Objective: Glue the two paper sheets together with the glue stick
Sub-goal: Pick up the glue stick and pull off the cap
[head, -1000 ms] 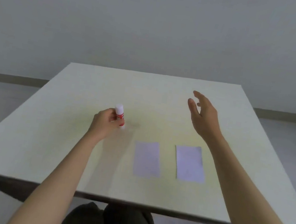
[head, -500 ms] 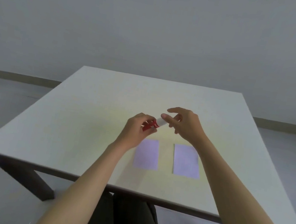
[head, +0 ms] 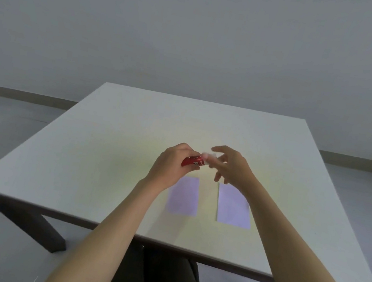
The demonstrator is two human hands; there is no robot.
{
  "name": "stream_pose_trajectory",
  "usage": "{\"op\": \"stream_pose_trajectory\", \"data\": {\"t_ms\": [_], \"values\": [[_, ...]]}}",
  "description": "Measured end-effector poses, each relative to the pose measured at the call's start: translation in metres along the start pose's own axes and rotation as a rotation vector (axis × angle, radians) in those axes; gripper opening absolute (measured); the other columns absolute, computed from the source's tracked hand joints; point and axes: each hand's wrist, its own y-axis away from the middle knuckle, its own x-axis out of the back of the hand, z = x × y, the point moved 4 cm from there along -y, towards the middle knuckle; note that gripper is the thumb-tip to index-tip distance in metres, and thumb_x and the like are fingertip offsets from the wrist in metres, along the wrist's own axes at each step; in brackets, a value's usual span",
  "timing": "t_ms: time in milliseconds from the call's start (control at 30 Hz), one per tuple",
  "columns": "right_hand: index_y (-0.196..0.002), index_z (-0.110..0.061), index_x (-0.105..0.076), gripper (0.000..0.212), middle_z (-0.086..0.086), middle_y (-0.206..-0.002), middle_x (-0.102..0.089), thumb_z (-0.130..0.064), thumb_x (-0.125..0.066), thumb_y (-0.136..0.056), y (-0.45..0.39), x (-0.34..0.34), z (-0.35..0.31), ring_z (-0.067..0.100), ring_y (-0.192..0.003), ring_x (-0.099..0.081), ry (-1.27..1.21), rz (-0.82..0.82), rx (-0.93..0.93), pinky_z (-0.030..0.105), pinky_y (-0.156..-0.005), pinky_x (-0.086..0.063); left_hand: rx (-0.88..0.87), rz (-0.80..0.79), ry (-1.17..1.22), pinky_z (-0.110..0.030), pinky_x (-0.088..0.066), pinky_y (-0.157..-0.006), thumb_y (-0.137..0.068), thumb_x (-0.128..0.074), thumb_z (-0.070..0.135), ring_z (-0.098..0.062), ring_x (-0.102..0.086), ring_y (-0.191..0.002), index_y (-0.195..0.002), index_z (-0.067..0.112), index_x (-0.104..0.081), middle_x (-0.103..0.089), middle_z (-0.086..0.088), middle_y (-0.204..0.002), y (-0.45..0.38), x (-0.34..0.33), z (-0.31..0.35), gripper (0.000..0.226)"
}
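A red glue stick (head: pixel 193 161) with a white cap (head: pixel 209 158) is held sideways above the table. My left hand (head: pixel 171 165) grips its red body. My right hand (head: pixel 231 168) pinches the white cap end with thumb and fingers; this part is blurred. Below the hands two pale purple paper sheets lie flat side by side on the table: the left sheet (head: pixel 184 195) and the right sheet (head: pixel 233 206), a narrow gap between them.
The pale table (head: pixel 105 152) stands before a grey wall. Its near edge runs just above my dark-clothed lap (head: pixel 158 280). Dark table legs (head: pixel 44 230) show below at both sides.
My left hand lifted the glue stick from its upright stand on the table and tipped it sideways. My right hand came in and took hold of the cap end.
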Motion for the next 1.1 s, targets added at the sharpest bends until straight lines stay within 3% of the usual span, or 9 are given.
{"op": "stream_pose_trajectory", "data": {"t_ms": [67, 133, 267, 367, 467, 567, 700, 900, 1100], "values": [[-0.079, -0.010, -0.063, 0.052, 0.006, -0.058, -0.067, -0.059, -0.049, -0.087, -0.002, 0.001, 0.001, 0.012, -0.035, -0.053, -0.018, 0.046, -0.071, 0.017, -0.038, -0.039, -0.010, -0.008, -0.024, -0.035, -0.051, -0.072, -0.080, -0.072, 0.020, -0.017, -0.061, -0.080, -0.104, 0.020, -0.071, -0.063, 0.005, -0.094, 0.000, 0.001, 0.001, 0.025], [-0.064, -0.009, -0.061, 0.049, 0.003, -0.047, -0.060, -0.046, -0.047, -0.093, -0.003, 0.000, 0.000, 0.012, -0.031, -0.047, 0.038, 0.043, -0.054, 0.017, -0.041, -0.038, -0.027, -0.022, -0.045, -0.036, -0.051, -0.071, -0.080, -0.072, 0.020, -0.018, -0.061, -0.079, -0.104, 0.019, -0.071, -0.063, 0.005, -0.095, 0.000, 0.002, 0.002, 0.024], [-0.092, -0.017, -0.065, 0.008, 0.001, -0.073, -0.064, -0.024, -0.063, -0.087, -0.002, -0.004, 0.000, 0.012, -0.054, -0.058, 0.021, -0.073, 0.072, 0.022, -0.050, -0.043, -0.011, -0.025, -0.064, -0.036, -0.051, -0.072, -0.080, -0.073, 0.021, -0.019, -0.061, -0.080, -0.106, 0.018, -0.071, -0.064, 0.004, -0.097, 0.003, 0.003, -0.004, 0.026], [-0.114, -0.027, -0.058, 0.036, 0.002, -0.088, -0.067, -0.043, -0.067, -0.082, -0.004, -0.004, 0.001, 0.015, -0.063, -0.063, -0.034, -0.085, 0.004, 0.022, -0.049, -0.042, -0.006, -0.017, -0.061, -0.032, -0.050, -0.071, -0.081, -0.072, 0.022, -0.018, -0.062, -0.081, -0.106, 0.020, -0.070, -0.064, 0.005, -0.098, 0.004, 0.005, -0.006, 0.025], [-0.093, -0.011, -0.065, 0.051, 0.006, -0.064, -0.069, -0.059, -0.049, -0.087, -0.007, -0.004, 0.004, 0.015, -0.049, -0.062, -0.014, -0.061, -0.146, 0.023, -0.046, -0.037, -0.010, -0.031, -0.093, -0.034, -0.051, -0.071, -0.081, -0.071, 0.023, -0.019, -0.062, -0.082, -0.106, 0.021, -0.070, -0.063, 0.005, -0.099, 0.001, 0.005, -0.005, 0.024], [-0.073, -0.007, -0.064, 0.039, 0.004, -0.055, -0.064, -0.038, -0.052, -0.093, -0.009, -0.006, 0.005, 0.016, -0.046, -0.058, -0.011, -0.078, -0.112, 0.023, -0.046, -0.037, -0.016, -0.051, -0.116, -0.036, -0.051, -0.072, -0.081, -0.071, 0.022, -0.019, -0.061, -0.082, -0.106, 0.021, -0.070, -0.063, 0.005, -0.099, -0.002, 0.005, -0.004, 0.024], [-0.082, -0.012, -0.061, 0.006, 0.004, -0.067, -0.066, -0.013, -0.066, -0.085, -0.010, 0.012, 0.005, 0.014, -0.058, -0.061, -0.007, -0.111, 0.068, 0.021, -0.050, -0.044, 0.008, -0.068, -0.120, -0.031, -0.047, -0.069, -0.082, -0.070, 0.027, -0.016, -0.061, -0.080, -0.103, 0.023, -0.070, -0.062, 0.009, -0.095, -0.002, 0.005, -0.009, 0.022], [-0.095, -0.007, -0.065, 0.022, 0.012, -0.083, -0.068, -0.020, -0.072, -0.079, -0.028, 0.098, 0.055, 0.028, -0.071, -0.064, 0.214, 0.348, -0.143, 0.033, -0.068, -0.052, 0.222, 0.050, -0.035, -0.029, -0.045, -0.070, -0.086, -0.063, 0.031, -0.009, -0.066, -0.067, -0.096, 0.019, -0.061, -0.068, 0.009, -0.084, 0.007, 0.019, -0.037, 0.016], [-0.097, -0.006, -0.064, 0.018, 0.018, -0.092, -0.068, -0.012, -0.062, -0.080, -0.026, 0.115, 0.102, 0.035, -0.082, -0.062, 0.485, 0.390, -0.357, 0.030, -0.065, -0.042, 0.305, 0.124, 0.120, -0.037, -0.051, -0.075, -0.088, -0.062, 0.026, -0.015, -0.070, -0.066, -0.092, 0.020, -0.053, -0.069, 0.004, -0.067, 0.010, 0.024, -0.050, 0.011]]}}
